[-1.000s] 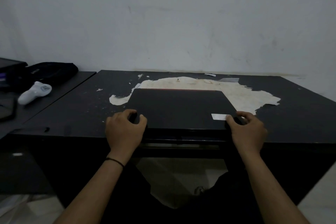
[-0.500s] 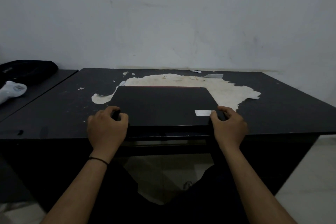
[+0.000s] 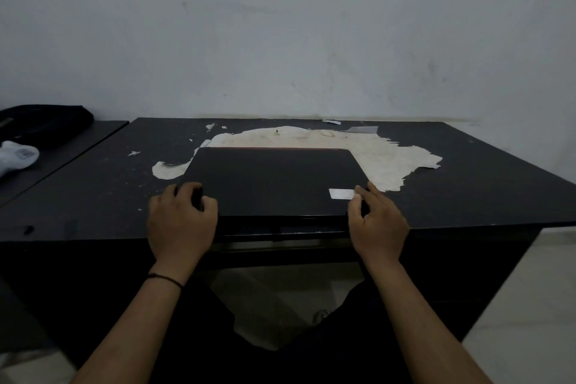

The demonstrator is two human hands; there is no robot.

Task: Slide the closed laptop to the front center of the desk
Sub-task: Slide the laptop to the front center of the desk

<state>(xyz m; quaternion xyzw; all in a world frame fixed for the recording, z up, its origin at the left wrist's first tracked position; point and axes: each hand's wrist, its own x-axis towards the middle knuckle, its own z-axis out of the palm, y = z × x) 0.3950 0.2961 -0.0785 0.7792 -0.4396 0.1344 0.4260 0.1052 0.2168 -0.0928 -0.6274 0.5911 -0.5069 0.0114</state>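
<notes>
A closed black laptop (image 3: 274, 179) lies flat on the dark desk (image 3: 467, 190), its near edge level with the desk's front edge, roughly centred. A small white sticker (image 3: 341, 193) marks its near right corner. My left hand (image 3: 180, 221) grips the laptop's near left corner, fingers curled over the lid. My right hand (image 3: 378, 221) holds the near right corner, thumb beside the sticker. A thin red line runs along the laptop's far edge.
A large pale patch (image 3: 374, 150) of peeled surface spreads behind and to the right of the laptop. A second table at the left carries a white object (image 3: 17, 157) and a black bag (image 3: 46, 123). A plain wall stands behind the desk. Light floor shows below.
My view has shifted so the desk sits a little differently in frame. The laptop stays at the front edge with both hands on its near corners; little else differs.
</notes>
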